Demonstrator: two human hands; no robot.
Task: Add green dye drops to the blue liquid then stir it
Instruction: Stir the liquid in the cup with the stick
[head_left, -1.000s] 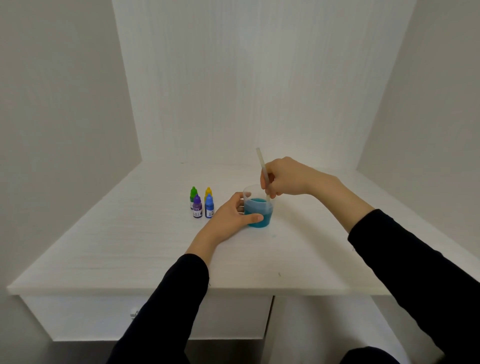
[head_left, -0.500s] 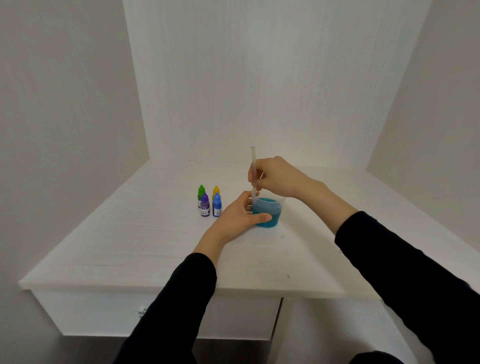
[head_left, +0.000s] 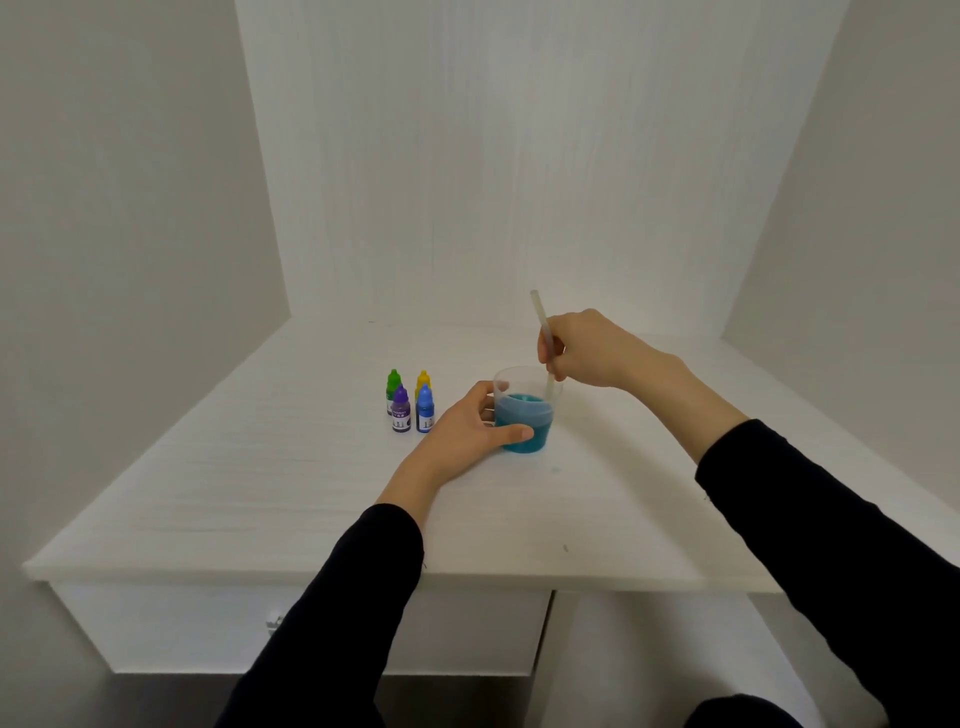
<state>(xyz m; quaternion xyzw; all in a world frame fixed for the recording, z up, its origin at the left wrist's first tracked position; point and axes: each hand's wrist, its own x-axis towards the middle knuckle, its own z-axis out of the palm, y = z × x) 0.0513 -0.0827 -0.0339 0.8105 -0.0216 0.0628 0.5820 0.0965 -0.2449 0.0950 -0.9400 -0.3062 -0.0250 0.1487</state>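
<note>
A clear plastic cup of blue-green liquid stands on the white desk. My left hand wraps around the cup's left side, thumb across its front. Above the cup's right rim, my right hand grips a pale stirring stick; the stick's lower end dips into the liquid at the right side. The green dye bottle stands capped at the back left of a group of small bottles, left of the cup.
Yellow, purple and blue dye bottles stand with the green one. White walls enclose the desk on three sides. A drawer front hangs below the desk's near edge. A small greenish spot marks the desk near the cup.
The stick has swung inside the cup, from the right side to the left and back to the right, with my right hand following. My left hand stays on the cup.
</note>
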